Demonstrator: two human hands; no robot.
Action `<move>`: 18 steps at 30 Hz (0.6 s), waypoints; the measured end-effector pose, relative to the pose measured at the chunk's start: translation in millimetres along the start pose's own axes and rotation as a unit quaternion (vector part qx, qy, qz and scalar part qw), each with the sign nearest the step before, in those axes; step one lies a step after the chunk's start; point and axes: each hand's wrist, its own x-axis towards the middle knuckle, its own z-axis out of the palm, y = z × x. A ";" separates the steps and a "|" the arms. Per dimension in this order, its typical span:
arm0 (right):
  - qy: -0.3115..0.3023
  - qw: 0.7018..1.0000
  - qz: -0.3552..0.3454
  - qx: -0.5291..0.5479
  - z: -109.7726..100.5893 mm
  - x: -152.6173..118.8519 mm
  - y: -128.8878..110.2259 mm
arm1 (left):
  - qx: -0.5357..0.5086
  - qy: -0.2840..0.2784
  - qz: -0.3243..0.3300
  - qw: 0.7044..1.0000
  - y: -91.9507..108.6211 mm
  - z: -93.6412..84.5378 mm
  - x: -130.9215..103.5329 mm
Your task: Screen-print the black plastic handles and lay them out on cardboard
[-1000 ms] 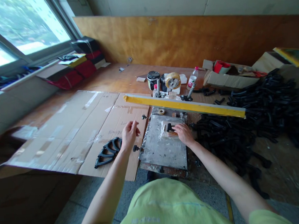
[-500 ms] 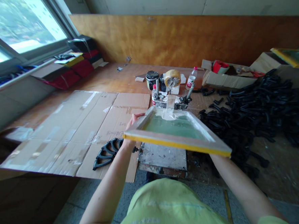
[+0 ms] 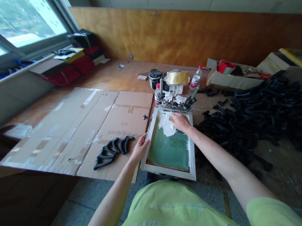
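The screen printing frame [image 3: 192, 158] now lies low over the base, with its green mesh [image 3: 168, 151] facing up. Thick white ink [image 3: 168, 127] covers the far part of the mesh. My left hand [image 3: 141, 147] is closed on the frame's left edge. Over the far end of the mesh, my right hand [image 3: 181, 122] is closed round a squeegee [image 3: 170, 118], mostly hidden by the fingers. Just behind the frame stands a metal hinge clamp [image 3: 175, 107] with upright rods. A row of black curved plastic parts [image 3: 111, 151] rests on cardboard to the left of my left hand.
Flattened cardboard [image 3: 65, 132] covers the left of the table. A large heap of black parts [image 3: 243, 117] is on the right. Behind the clamp stand an ink tub [image 3: 155, 78], a tape roll [image 3: 178, 78] and a bottle [image 3: 196, 78]. An open carton [image 3: 231, 80] sits at the back right.
The frame has come down from a raised tilt onto the base, covering the metal plate. My right hand has left the frame's near right corner and taken hold of the squeegee.
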 end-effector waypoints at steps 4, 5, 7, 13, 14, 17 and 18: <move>-0.025 0.989 -0.142 0.010 -5.7 -39.6 2.1 | -0.019 -0.002 -0.012 1.000 5.3 0.3 -3.1; -0.036 0.984 -0.172 0.022 -10.0 -44.5 4.4 | -0.020 0.002 -0.012 1.000 6.6 0.7 -3.8; -0.057 0.978 -0.192 0.051 -18.0 -45.7 9.0 | -0.018 0.007 -0.011 1.000 8.5 1.7 -4.8; 0.040 0.986 -0.136 0.089 -3.5 -38.2 6.0 | -0.033 0.014 -0.020 0.999 14.4 3.3 -7.3; 0.049 0.983 -0.152 0.095 1.9 -43.0 4.5 | -0.041 0.013 -0.023 0.999 15.6 3.4 -7.9; 0.037 0.971 -0.206 0.116 8.2 -58.1 4.3 | -0.047 0.016 -0.028 0.998 18.3 3.9 -9.6; 0.029 0.970 -0.210 0.120 6.1 -59.0 5.7 | -0.043 0.018 -0.027 0.999 19.2 4.0 -10.3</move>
